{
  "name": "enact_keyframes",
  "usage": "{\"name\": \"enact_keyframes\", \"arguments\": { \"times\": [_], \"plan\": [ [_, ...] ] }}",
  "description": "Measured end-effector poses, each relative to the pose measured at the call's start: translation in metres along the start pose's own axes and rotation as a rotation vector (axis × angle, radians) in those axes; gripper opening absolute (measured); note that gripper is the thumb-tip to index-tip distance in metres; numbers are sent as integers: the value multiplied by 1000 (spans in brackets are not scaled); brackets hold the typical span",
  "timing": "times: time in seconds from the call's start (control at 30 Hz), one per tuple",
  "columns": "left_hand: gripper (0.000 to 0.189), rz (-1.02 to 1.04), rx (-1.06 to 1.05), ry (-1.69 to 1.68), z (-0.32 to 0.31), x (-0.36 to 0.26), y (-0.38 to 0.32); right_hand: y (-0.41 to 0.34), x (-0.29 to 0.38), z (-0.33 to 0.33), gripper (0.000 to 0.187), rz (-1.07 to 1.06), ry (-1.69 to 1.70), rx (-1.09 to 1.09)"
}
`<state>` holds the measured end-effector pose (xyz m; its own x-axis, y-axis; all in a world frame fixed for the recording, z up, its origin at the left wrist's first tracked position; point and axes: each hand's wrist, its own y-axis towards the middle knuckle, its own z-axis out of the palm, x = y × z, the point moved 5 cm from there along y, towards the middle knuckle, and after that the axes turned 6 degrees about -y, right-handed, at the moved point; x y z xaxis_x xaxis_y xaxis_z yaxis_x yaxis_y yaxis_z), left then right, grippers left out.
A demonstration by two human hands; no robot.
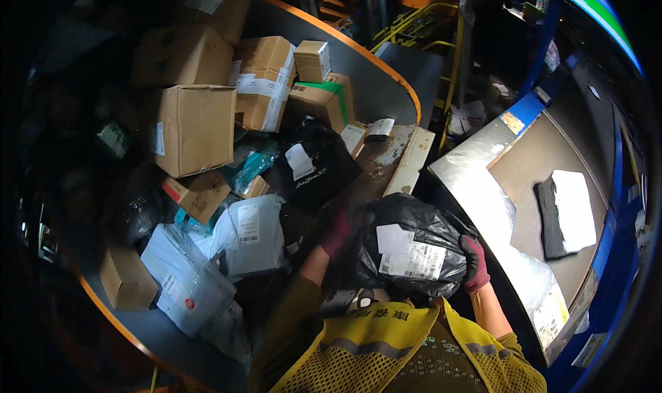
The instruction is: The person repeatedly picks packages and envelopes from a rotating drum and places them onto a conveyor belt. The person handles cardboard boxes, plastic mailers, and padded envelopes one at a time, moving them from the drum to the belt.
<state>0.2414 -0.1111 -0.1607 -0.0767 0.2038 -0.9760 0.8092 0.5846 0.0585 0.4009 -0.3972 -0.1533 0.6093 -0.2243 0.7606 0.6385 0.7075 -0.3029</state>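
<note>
A black plastic parcel bag with white shipping labels is in front of my chest. My right hand, in a dark red and black glove, grips its right side. At the bag's left edge is my gloved left hand, blurred and partly in shadow; whether its fingers hold the bag cannot be made out. Left of that hand lies a white plastic mailer with a label. Beyond it, a black bag with white lettering rests against the pile.
A curved, orange-rimmed chute holds several cardboard boxes and mailers at left. A worn metal ledge ends the chute. At right, a conveyor belt with a metal edge carries a black-and-white parcel. Yellow railings stand behind.
</note>
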Motion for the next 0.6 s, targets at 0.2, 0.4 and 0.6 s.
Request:
{"name": "enact_keyframes", "arguments": {
  "times": [0.2, 0.4, 0.6],
  "plan": [
    [78, -166, -354, 1170, -43, 61, 66, -6, 31, -70, 41, -290, 167, -181],
    [57, 74, -393, 981, -69, 101, 54, -16, 96, -217, 53, -719, 42, -326],
    [57, 226, -251, 938, -19, 41, -43, -48, 161, -310, 61, -612, -102, -940]
  ]
}}
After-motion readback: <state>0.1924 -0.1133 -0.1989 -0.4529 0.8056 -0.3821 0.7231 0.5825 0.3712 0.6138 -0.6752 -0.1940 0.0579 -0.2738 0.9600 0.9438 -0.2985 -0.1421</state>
